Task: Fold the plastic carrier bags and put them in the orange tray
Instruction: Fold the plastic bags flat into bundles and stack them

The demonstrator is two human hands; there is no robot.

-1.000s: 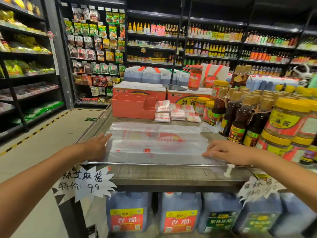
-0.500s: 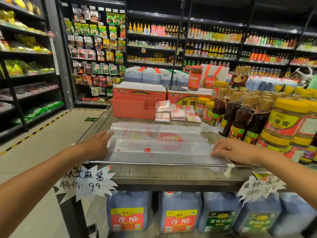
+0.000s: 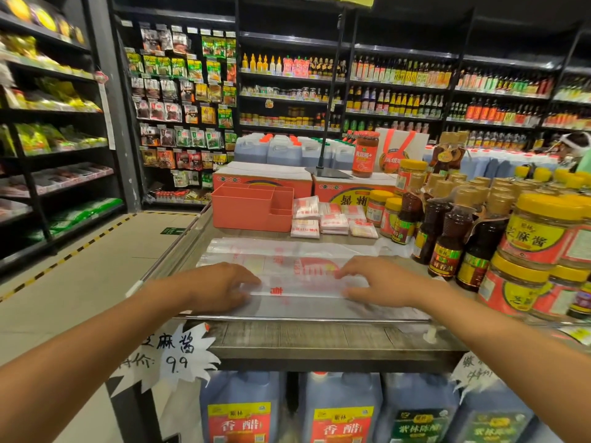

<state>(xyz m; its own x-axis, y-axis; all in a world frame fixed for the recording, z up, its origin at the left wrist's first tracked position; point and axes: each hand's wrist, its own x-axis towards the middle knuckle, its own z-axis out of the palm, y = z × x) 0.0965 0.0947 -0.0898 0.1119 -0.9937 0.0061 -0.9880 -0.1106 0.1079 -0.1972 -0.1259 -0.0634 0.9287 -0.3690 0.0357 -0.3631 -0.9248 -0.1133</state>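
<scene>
Nearest, below both wrists, blue vinegar jugs [image 3: 243, 407] stand in a row under the table [image 3: 303, 340]. A white starburst price card [image 3: 179, 350] hangs from the table's front edge under the left forearm.

Above the edge, the left hand [image 3: 220, 286] and the right hand [image 3: 383, 282] lie palm down on a clear plastic carrier bag [image 3: 300, 276] with red print. The bag is spread flat on the tabletop, just behind a metal rail [image 3: 303, 320]. It runs under both hands and past them on either side. The two hands are apart, with a strip of bag between them. Their fingers are spread and only slightly bent, the tips pointing towards each other. They press on the plastic rather than curl round it, though motion blur hides whether any fingertip catches the fold line between them.

Outward of the right hand stand dark sauce bottles [image 3: 447, 241], and beyond those, yellow-lidded jars [image 3: 540, 231] stacked in tiers.

Past the fingertips of the left hand, well clear of the bag, sits the orange tray [image 3: 252, 207] — a box with small inner compartments, nothing visible above its rim. Just beside it, ahead of the right hand's fingers, lie small folded bags [image 3: 332, 220] in low piles on the tabletop.

Behind the tray are printed cartons [image 3: 262, 175], one carrying a red jar [image 3: 364, 153]. Farther off are pale jugs [image 3: 281, 151], then dark shelving [image 3: 396, 87] packed with bottles and hanging packets.
</scene>
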